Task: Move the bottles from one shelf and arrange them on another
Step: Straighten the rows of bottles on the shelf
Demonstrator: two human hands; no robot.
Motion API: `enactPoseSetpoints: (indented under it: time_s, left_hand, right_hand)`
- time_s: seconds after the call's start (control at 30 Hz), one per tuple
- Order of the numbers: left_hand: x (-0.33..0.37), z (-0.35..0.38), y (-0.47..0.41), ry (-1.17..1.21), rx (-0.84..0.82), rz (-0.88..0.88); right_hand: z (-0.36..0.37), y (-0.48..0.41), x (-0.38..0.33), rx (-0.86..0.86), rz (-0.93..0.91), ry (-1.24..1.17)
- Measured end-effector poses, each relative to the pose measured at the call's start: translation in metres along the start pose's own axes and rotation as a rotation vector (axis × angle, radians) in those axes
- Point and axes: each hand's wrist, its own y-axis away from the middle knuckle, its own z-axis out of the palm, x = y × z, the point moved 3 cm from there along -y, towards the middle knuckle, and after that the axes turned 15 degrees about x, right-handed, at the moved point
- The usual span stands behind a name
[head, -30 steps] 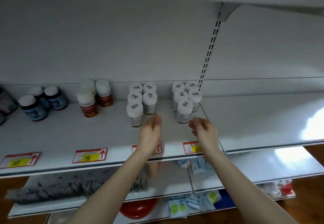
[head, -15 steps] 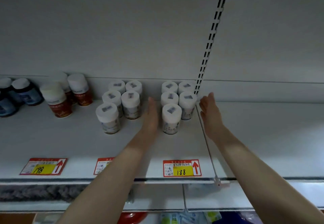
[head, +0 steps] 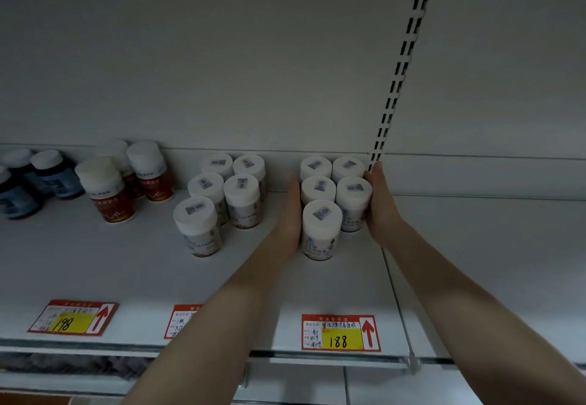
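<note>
My left hand point(head: 290, 214) and right hand point(head: 380, 204) stand flat, palms facing each other, on either side of a cluster of five white-capped bottles point(head: 333, 201) on the white shelf point(head: 253, 277). The left grip presses against the left flank of the cluster, beside the front bottle point(head: 321, 230); the right grip lies against the right-hand bottles, fingertips reaching the slotted upright point(head: 399, 68) at the back panel. Both grips are flat-fingered and uncurled, bracketing the group rather than closed around any single bottle. The cluster stands upright at the shelf's right end, two rows of two with one bottle in front. Each cap carries a small square sticker; the body labels are too blurred to read.

To the left stands a second group of five matching bottles point(head: 222, 195), then red-labelled bottles point(head: 107, 192) and dark blue bottles point(head: 31, 182). On the shelf's front edge, a red-and-yellow price tag point(head: 341, 332) below the cluster reads "188" with a red arrow; a further tag point(head: 73, 317) at left reads "198"; a third tag point(head: 180, 320) is partly hidden by my left forearm.
</note>
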Motion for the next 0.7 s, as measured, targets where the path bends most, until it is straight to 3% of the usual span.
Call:
enactPoseSetpoints:
  time_s: [0.7]
  left_hand:
    - [-0.0007,-0.001,-0.0051,-0.059,0.067,-0.03]
  right_hand:
    - [0.0001,0.0013,-0.0005,0.017,0.026,0.065]
